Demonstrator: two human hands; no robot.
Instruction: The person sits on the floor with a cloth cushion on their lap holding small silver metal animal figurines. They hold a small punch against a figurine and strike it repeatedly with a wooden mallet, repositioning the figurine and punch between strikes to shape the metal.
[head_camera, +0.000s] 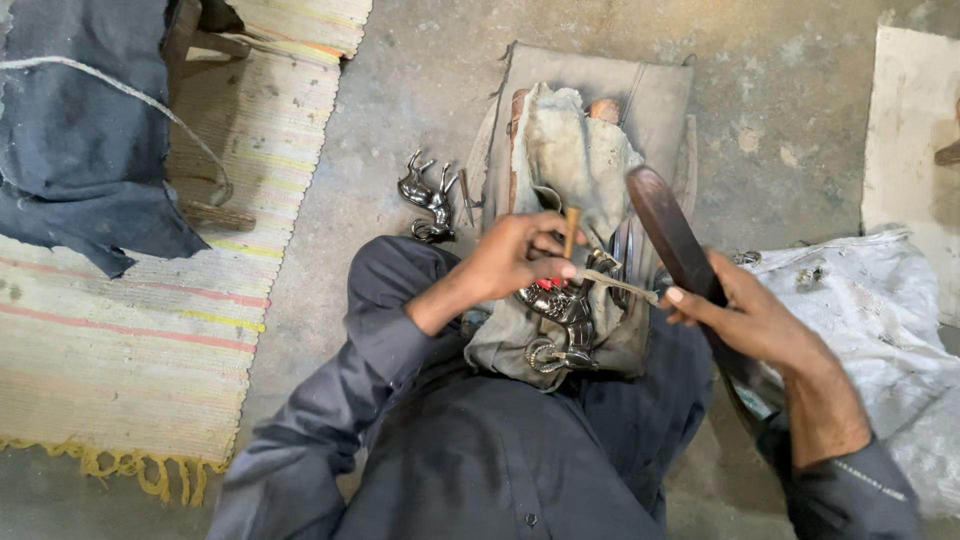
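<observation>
My left hand (520, 258) grips a thin wooden-handled tool (571, 228) and presses down on a shiny metal animal figure (562, 318) that lies on a grey cloth (570, 160) over my lap. My right hand (748, 315) is closed around a dark, worn wooden mallet-like stick (668, 228) raised above the figure. A narrow pale strip (618, 285) runs from my left fingers toward my right thumb. The figure's upper part is hidden under my left hand.
A second shiny metal animal figure (428, 195) lies on the concrete floor (420, 90) left of the cloth. A striped woven mat (130, 340) with dark fabric (80, 130) covers the left side. White sacking (880, 330) lies at the right.
</observation>
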